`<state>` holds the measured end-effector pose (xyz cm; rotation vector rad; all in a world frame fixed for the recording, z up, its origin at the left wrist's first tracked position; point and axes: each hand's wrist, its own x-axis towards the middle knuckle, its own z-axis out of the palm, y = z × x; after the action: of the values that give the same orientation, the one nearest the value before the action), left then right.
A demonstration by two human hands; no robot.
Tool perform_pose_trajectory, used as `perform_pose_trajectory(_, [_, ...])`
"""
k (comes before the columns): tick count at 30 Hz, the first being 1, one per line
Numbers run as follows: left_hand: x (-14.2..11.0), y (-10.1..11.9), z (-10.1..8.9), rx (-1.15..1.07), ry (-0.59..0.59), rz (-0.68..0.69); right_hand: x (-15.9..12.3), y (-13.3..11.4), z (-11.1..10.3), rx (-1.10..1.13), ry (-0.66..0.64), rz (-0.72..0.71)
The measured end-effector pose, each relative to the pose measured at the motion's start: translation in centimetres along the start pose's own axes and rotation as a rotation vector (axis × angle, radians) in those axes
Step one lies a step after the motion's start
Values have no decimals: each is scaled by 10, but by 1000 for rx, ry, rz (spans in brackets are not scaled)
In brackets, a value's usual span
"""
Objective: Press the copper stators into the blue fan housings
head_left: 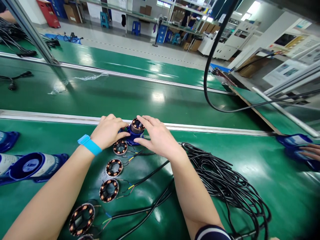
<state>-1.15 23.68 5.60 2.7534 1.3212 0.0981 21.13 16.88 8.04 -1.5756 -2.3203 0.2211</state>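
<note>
A blue motor housing (135,139) stands upright near the white rail, with a copper-wound stator (137,126) sitting in its mouth, partly above the rim. My left hand (110,131) grips the housing's left side with thumb and fingers; a light blue band circles that wrist. From the right, my right hand (158,137) curls around the stator, its fingertips at the top and the thumb low by the housing. Several more stators, such as a near one (82,219) and a middle one (109,190), line the mat toward me, with coloured leads joined to black cables.
Coiled black cable (215,176) lies right of my right forearm. Blue housings (50,166) rest at the left. Another person's hand (311,153) touches a blue housing (296,140) at the far right. A black cable (205,76) hangs in a loop ahead, beyond the white rail (200,129).
</note>
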Motion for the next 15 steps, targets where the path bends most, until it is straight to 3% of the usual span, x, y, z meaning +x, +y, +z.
perform_pose_trajectory(7, [-2,-2,0,-42,2,3,-3,-8,5,34,-6,-12])
perform_pose_trajectory(12, [-3,0,0,-28,8,-16,4,-15,34,-136,-32,77])
perform_pose_trajectory(15, [-3,-2,1,-37,16,9,7,-13,46,-62,17,70])
